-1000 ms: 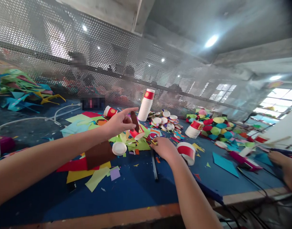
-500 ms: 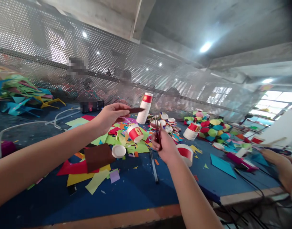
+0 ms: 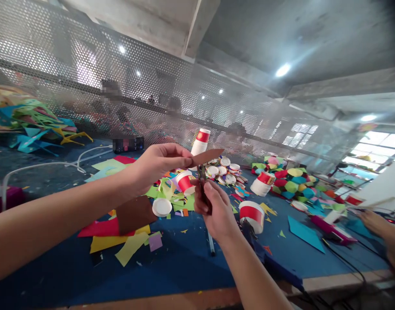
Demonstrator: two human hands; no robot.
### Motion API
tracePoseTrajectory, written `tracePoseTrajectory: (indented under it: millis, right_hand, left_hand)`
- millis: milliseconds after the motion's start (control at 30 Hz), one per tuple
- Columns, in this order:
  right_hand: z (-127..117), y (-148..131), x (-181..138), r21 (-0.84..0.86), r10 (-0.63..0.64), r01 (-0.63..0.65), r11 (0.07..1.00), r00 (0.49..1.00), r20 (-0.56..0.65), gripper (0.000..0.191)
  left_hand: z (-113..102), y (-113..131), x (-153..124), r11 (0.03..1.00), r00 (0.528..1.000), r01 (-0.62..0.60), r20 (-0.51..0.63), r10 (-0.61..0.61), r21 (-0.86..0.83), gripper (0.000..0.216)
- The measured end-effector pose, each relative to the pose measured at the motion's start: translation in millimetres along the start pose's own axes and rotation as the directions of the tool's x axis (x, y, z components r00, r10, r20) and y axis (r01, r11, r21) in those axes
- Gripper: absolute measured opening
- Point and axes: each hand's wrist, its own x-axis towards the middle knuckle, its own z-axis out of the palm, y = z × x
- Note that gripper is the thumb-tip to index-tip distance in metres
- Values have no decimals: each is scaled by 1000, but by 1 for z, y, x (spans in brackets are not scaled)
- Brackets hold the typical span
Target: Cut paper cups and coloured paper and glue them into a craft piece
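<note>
Head camera showed the left hand (image 3: 158, 164) pinching a brown paper piece (image 3: 208, 156), and the right hand (image 3: 215, 209) gripped scissors (image 3: 202, 175) just below it.

You see ceiling lamps (image 3: 282, 70) glaring overhead and daylight flooding a blown-out window (image 3: 380, 142) at right. The wide lens bends the edges, the corners darken, and the perforated screen (image 3: 152, 86) hazes everything behind it.

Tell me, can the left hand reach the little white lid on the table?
Probably yes. The white lid lies uncovered on the table, close by the left hand. But that hand pinches brown paper and the right hand holds scissors, so neither is free.
</note>
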Motion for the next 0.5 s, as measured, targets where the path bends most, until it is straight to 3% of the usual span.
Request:
tracePoseTrajectory:
  millis: [167, 333, 500]
  right_hand:
    - [-1, -1, -1, 22, -92, 93, 995, 995, -31, 31]
    - [-4, -2, -3, 29, -97, 97, 995, 995, -15, 31]
    - [-4, 0, -2, 42, -91, 91, 995, 996, -7, 29]
  left_hand:
    - [3, 5, -7, 996, 996, -88, 18, 87, 31, 7]
    - [0, 6, -7, 965, 982, -181, -12, 187, 191, 10]
    - [-1, 8, -7, 919, 986, -169, 78, 151, 357, 12]
